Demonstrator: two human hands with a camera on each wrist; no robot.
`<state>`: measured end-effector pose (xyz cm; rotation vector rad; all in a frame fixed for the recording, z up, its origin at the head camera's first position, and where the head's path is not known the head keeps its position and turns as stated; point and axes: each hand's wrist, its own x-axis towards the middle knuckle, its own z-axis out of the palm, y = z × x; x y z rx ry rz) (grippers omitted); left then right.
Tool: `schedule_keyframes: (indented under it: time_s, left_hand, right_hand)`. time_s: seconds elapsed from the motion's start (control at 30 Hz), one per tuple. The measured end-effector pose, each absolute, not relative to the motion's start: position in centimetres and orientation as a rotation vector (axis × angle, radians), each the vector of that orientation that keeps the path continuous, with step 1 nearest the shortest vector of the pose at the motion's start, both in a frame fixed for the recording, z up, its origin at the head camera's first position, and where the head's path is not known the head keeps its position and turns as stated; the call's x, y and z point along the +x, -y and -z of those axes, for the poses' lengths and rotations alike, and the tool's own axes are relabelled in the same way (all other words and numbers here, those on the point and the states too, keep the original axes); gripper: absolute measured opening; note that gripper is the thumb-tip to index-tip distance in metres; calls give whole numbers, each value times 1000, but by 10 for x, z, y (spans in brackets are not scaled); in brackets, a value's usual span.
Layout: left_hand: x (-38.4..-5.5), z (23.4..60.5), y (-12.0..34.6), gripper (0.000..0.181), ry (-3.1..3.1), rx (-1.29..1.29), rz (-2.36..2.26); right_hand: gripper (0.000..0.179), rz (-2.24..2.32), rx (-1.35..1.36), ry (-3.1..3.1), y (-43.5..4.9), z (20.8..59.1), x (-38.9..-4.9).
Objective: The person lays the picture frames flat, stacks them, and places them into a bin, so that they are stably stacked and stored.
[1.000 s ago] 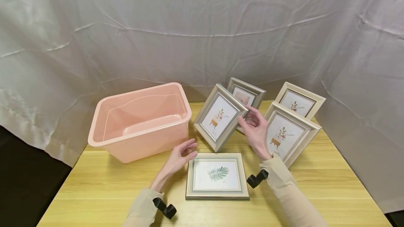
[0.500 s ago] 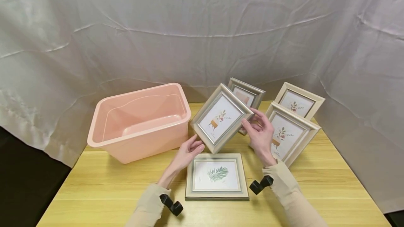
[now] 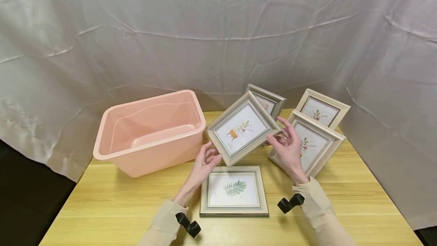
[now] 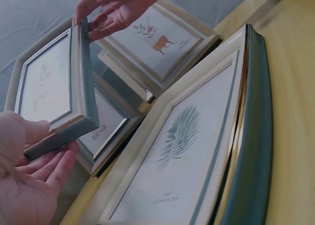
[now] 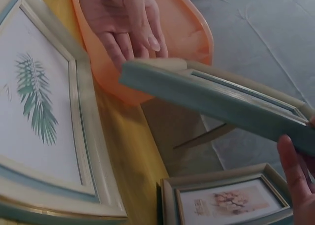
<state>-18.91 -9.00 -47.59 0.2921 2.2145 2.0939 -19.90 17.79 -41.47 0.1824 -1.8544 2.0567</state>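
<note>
Between both hands, a silver-beige picture frame (image 3: 244, 128) with an orange-pot plant print is held tilted above the table. My left hand (image 3: 203, 164) grips its lower left corner; in the left wrist view the thumb lies on the front and the fingers (image 4: 56, 168) are underneath. The right hand (image 3: 286, 147) pinches the opposite corner on the right. Below lies a flat picture frame (image 3: 233, 192) with a green palm-leaf print, face up. Seen from the right wrist, the held frame's teal side edge (image 5: 206, 102) shows, with a thin support leg (image 5: 204, 136) behind it.
A pink plastic tub (image 3: 151, 132) stands at the left back. Behind the held frame, another picture frame (image 3: 278, 103) stands partly hidden. Two cream picture frames (image 3: 322, 149) (image 3: 321, 109) lean upright at the right, one before the other. A grey cloth (image 3: 218, 41) hangs behind the table.
The held picture frame has swung toward a flatter, more sideways tilt and shifted slightly right. My left hand has come up to grip its lower corner; the right hand has moved right with it.
</note>
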Motion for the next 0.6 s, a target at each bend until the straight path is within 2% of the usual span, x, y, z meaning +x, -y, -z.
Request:
schedule_keyframes:
  time_s: [0.37,0.6]
  left_hand:
    - [-186,476,85,66,-2187,316,-2146]
    - [-186,475,87,69,-2176,293,-2158]
  right_hand:
    - [73,-2085,550,1940,-201,425,-196]
    - [71,-1966,585,2076,-209,425,-198]
